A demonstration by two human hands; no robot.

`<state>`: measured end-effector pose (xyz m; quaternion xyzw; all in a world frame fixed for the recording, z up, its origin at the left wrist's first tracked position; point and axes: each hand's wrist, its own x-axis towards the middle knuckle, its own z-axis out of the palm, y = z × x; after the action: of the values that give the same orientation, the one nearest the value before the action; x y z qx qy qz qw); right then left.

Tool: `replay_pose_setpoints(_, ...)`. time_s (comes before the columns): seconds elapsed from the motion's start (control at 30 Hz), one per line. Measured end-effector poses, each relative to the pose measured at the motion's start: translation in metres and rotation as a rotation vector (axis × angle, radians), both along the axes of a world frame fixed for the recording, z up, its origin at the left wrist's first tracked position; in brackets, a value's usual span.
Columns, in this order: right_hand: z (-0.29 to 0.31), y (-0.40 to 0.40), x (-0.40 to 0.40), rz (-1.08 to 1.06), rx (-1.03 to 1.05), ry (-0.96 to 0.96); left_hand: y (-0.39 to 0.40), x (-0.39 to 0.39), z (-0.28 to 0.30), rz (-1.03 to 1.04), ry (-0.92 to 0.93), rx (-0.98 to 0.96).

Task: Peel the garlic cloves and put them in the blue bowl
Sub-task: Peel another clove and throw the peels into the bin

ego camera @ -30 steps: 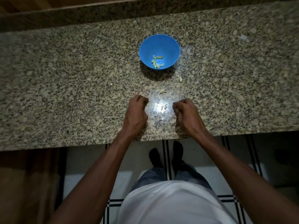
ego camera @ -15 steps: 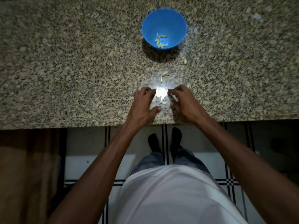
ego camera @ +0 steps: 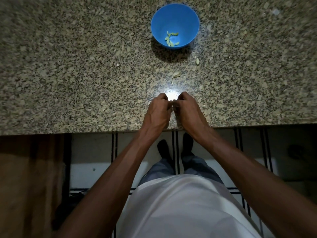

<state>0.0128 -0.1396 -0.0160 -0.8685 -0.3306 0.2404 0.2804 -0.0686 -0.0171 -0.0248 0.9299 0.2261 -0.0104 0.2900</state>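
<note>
Fingers point(ego camera: 163, 97) of the left hand point(ego camera: 158, 112) are curled inward, fingertips meeting those of the right hand point(ego camera: 187, 111), which is curled the same way. Both hands are together above the near edge of the granite counter point(ego camera: 68, 66), over a bright reflection. A small pale object, presumably a garlic clove point(ego camera: 173, 101), shows between the fingertips; which hand actually grips it cannot be determined.

The blue bowl point(ego camera: 175, 16) stands on the counter at the far side, well apart from the hands. It contains several peeled cloves point(ego camera: 171, 39) at its bottom.

A loose clove point(ego camera: 197, 60) lies on the counter just near-right of the bowl. A strip of garlic skin point(ego camera: 175, 77) lies between the bowl and the hands.
</note>
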Motion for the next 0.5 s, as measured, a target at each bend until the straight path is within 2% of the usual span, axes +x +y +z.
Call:
replay_pose_setpoints(0.1, -0.007, 0.001, -0.007, 0.047, -0.031, -0.187, -0.008, -0.002, -0.002, 0.016, -0.027, 0.061)
replay_pose_setpoints(0.23, -0.011, -0.004, -0.01, 0.065, -0.032, -0.29, -0.022, -0.008, -0.002, 0.103, -0.066, 0.057)
replay_pose_setpoints(0.4, -0.019, -0.006, -0.01, 0.107, 0.004, -0.332, -0.035, -0.009, -0.01, 0.146, -0.097, 0.114)
replay_pose_setpoints(0.5, -0.015, -0.004, -0.002, 0.076, 0.06, -0.201, -0.035, -0.006, -0.014, 0.217, -0.149, 0.064)
